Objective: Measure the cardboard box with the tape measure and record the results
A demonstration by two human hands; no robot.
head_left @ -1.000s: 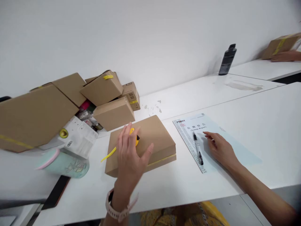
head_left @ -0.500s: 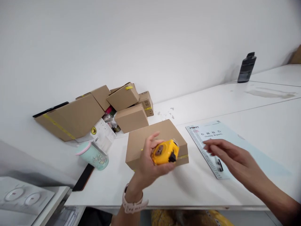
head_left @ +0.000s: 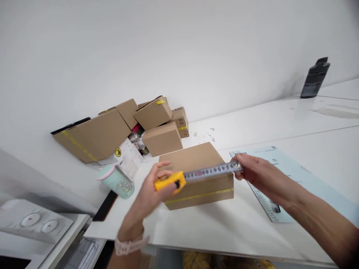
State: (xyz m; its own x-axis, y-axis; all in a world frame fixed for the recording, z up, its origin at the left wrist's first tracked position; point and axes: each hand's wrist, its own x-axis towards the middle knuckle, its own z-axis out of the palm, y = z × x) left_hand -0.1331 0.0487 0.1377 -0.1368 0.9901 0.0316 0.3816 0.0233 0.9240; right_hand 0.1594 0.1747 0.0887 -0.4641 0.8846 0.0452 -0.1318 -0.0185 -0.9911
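A yellow tape measure [head_left: 169,182] is gripped in my left hand [head_left: 148,194], which wears a pale pink wristband [head_left: 130,244]. Its numbered blade [head_left: 209,172] stretches out to the right, and my right hand [head_left: 254,170] pinches the free end. Behind and beneath the blade, a closed cardboard box [head_left: 200,194] with yellow tape along its front sits on the white table [head_left: 213,228]. The blade crosses in front of the box's upper part; whether it touches the cardboard I cannot tell. Under my right forearm lies a light blue report booklet [head_left: 291,168], partly covered by it.
Several cardboard boxes [head_left: 162,140] are piled against the wall. A mint cup [head_left: 119,183] with a pink lid stands left, near a white carton [head_left: 129,158] and a dark flat object [head_left: 105,207]. A dark bottle [head_left: 314,80] is at the far right.
My right hand has moved left from above the booklet and taken hold of the tape's end. The blade is pulled out, and my left hand has shifted left with the case.
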